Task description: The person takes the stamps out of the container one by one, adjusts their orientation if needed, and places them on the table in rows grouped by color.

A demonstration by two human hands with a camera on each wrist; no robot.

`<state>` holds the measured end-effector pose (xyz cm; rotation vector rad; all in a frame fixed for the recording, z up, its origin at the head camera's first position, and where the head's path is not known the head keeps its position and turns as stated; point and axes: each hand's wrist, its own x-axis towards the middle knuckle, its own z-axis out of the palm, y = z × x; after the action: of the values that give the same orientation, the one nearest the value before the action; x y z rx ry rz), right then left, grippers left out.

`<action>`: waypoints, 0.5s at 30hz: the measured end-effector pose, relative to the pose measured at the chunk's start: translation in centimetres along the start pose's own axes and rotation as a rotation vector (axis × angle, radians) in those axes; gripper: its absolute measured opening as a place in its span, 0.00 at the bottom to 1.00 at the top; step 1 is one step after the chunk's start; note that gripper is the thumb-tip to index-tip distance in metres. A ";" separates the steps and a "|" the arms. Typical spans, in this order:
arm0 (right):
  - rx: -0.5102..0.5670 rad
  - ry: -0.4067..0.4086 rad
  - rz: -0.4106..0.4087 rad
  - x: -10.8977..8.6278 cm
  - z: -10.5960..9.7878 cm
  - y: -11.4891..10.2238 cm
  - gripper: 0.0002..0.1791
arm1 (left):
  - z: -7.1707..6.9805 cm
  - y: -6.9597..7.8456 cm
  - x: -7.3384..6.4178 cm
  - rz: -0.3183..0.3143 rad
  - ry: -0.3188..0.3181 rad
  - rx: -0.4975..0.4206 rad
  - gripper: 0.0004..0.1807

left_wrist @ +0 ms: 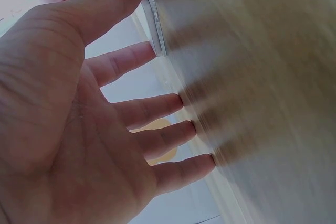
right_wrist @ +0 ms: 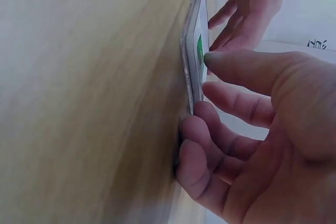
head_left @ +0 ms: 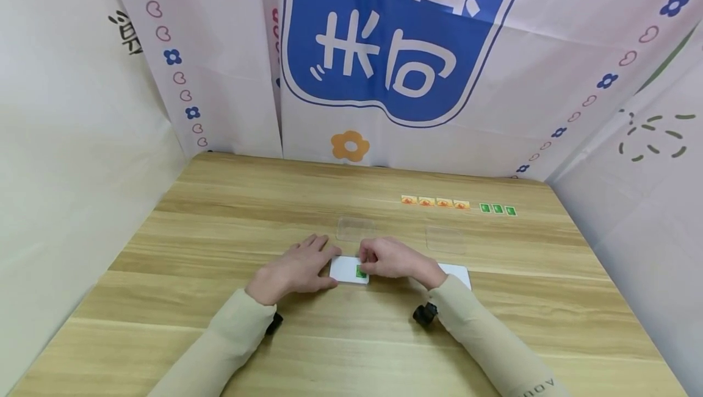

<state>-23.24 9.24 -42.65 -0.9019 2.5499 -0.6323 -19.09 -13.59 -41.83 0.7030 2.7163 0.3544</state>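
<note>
A flat white box (head_left: 345, 269) with a clear rim lies on the table between my hands. A small green sticker (head_left: 360, 271) is on the right part of its top. My left hand (head_left: 299, 266) is spread at the box's left end. Its thumb touches the near edge and its index finger the far corner, while the other fingertips rest on the table. Above the box's right end is my right hand (head_left: 395, 258), fingers bent. In the right wrist view its thumb (right_wrist: 226, 66) presses the green sticker, with a small gap between thumb and index finger.
Two clear plastic covers (head_left: 356, 229) lie behind the box. A second white box (head_left: 456, 275) sits partly under my right forearm. Farther back right are several orange stickers (head_left: 426, 202) and three green ones (head_left: 497, 208) in a row. Printed cloth (head_left: 241, 104) walls the table's back and sides.
</note>
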 end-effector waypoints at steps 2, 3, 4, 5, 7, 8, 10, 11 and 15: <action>-0.007 0.006 -0.003 0.1 0.1 0.0 0.05 | 0.0 0.0 0.0 0.006 0.005 0.001 0.32; -0.011 0.009 -0.003 0.1 0.1 0.0 0.06 | 0.0 -0.1 0.0 0.008 0.006 0.003 0.32; -0.017 0.012 -0.009 0.1 0.1 0.0 0.06 | 0.0 -0.1 0.0 0.010 0.008 0.005 0.32; -0.019 0.014 -0.010 0.1 0.2 0.1 0.06 | 0.0 -0.1 0.0 0.010 0.008 0.004 0.32; -0.017 0.017 -0.008 0.1 0.2 0.1 0.06 | 0.0 -0.1 0.1 0.009 0.007 0.005 0.32; -0.014 0.017 -0.005 0.1 0.2 0.1 0.06 | 0.0 -0.1 0.1 0.009 0.007 0.005 0.32; -0.010 0.020 -0.004 -0.1 0.2 0.1 0.06 | 0.1 -0.1 0.1 0.007 0.006 0.005 0.32; -0.002 0.022 -0.002 -0.1 0.3 0.0 0.06 | 0.0 -0.1 0.1 0.006 0.007 0.005 0.32; 0.009 0.025 0.002 -0.6 0.3 -0.2 0.06 | 0.0 0.0 0.1 0.006 0.008 0.005 0.32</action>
<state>-22.57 9.41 -42.72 -0.8938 2.5672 -0.6584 -19.14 -13.54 -41.85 0.7120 2.7236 0.3529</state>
